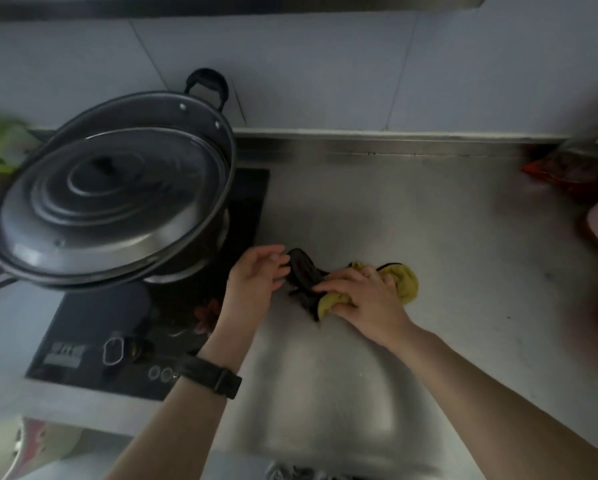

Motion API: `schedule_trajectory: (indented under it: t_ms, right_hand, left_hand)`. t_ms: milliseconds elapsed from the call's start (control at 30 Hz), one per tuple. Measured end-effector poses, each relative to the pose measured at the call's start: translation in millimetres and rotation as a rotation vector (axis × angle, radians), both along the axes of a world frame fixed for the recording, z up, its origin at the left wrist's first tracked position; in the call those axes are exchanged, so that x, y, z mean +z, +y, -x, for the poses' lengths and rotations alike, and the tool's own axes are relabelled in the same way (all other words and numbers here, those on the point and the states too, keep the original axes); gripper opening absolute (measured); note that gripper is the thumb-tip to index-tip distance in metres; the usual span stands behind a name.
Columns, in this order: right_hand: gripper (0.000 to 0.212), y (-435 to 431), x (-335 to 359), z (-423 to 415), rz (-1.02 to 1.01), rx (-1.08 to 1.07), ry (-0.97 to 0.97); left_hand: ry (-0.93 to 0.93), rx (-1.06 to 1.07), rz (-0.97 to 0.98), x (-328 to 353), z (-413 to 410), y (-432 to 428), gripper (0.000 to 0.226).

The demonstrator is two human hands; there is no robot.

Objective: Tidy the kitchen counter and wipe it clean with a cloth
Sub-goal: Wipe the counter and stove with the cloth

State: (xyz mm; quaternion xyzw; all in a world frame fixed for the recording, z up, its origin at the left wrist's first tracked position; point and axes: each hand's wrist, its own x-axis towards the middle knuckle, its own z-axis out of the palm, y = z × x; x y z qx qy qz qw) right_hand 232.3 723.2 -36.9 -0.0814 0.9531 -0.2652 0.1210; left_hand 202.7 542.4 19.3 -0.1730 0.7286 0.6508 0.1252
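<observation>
Right hand [367, 301] grasps crumpled yellow-and-black cloth [407, 282] on brushed steel counter [429, 220]; left hand [256, 277] released, fingertips at its black end.

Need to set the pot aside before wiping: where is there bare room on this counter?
Bare steel counter lies between the cloth and the back ledge, and again from the cloth to the near edge, right of the cooktop. Crowded: the pot sits on the cooktop at left, packets pile at the right edge.

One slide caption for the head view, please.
Right hand grips a crumpled yellow-and-black cloth on the steel counter; open left hand beside it.
</observation>
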Motion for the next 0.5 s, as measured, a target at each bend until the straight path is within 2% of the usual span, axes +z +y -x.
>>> schedule_trajectory:
  t_ms: [67, 133, 200, 300, 400, 467, 500]
  right_hand:
    - [0.041, 2, -1, -26, 0.046, 0.040, -0.003]
    - [0.042, 6, 2, -38, 0.180, -0.033, 0.007]
    - [0.043, 11, 8, -34, 0.257, -0.209, 0.093]
    - [0.049, 11, 17, -4, 0.249, -0.519, 0.174]
    - [0.055, -3, 16, 35, 0.102, -0.721, -0.039]
    - [0.056, -26, 10, 47, -0.030, -0.705, -0.174]
    - [0.054, -38, 7, 48, -0.061, -0.636, -0.180]
  left_hand:
    - [-0.005, 0.048, -0.011, 4, -20, -8, 0.019]
    - [0.002, 0.087, -0.030, 7, -37, -16, 0.020]
    - [0.013, 0.115, -0.054, 10, -51, -22, 0.021]
    - [0.025, 0.145, -0.060, 12, -65, -30, 0.021]
    - [0.026, 0.193, -0.061, 8, -76, -38, 0.020]
    - [0.019, 0.227, -0.062, 3, -82, -44, 0.021]
    - [0.019, 0.238, -0.067, 2, -84, -47, 0.022]
